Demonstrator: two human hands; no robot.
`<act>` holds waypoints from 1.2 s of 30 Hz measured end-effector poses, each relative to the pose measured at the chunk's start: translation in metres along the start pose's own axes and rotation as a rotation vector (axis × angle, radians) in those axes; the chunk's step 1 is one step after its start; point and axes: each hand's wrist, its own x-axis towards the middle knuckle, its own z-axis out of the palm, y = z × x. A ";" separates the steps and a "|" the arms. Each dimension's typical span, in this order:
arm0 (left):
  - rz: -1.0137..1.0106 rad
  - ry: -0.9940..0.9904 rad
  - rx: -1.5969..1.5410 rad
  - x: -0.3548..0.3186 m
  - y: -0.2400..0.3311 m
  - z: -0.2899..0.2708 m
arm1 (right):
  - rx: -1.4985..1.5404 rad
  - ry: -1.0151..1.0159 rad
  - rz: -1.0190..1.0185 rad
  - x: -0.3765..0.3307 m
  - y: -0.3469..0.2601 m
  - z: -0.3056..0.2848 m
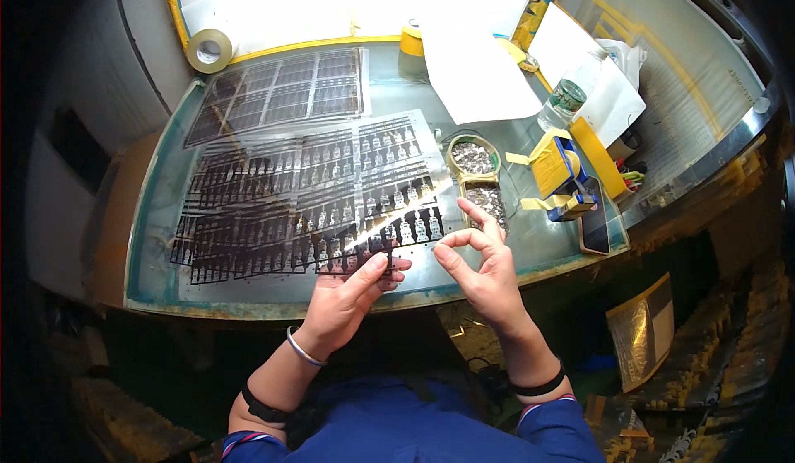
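Fingers of the left hand (344, 299) are pinching the near edge of a patterned sheet (419, 228) above the desk's (538, 249) near side; on the right hand (494, 281), thumb and forefinger are curling close together, contact unclear. More sheets (273, 206) are lying beyond, left of a round dish (498, 161).

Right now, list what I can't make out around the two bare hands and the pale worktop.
All in the head view:
Bare left hand: some fingers, partly hidden by dark, patterned sheets.
Bare right hand: anything pinched between thumb and index finger, too small.
The sheets' count: they overlap.
Small grey pieces in the round, green-and-beige container: single shapes, too small.
Dark rectangular phone: part, covered by the blue-and-yellow tape dispenser.
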 end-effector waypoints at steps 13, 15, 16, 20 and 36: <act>-0.003 0.002 -0.015 0.001 -0.003 -0.002 | 0.802 -0.263 0.507 0.001 -0.005 0.010; -0.004 0.000 -0.006 0.001 -0.002 -0.001 | 0.770 -0.211 0.477 -0.002 0.000 0.017; 0.000 0.001 0.005 0.000 -0.002 -0.001 | 0.755 -0.189 0.460 -0.003 0.001 0.019; 0.008 0.001 0.002 -0.001 0.000 0.000 | 0.602 -0.221 0.452 -0.005 -0.003 0.016; -0.005 0.052 -0.013 -0.001 0.001 0.007 | -0.503 0.127 0.220 0.054 0.032 -0.193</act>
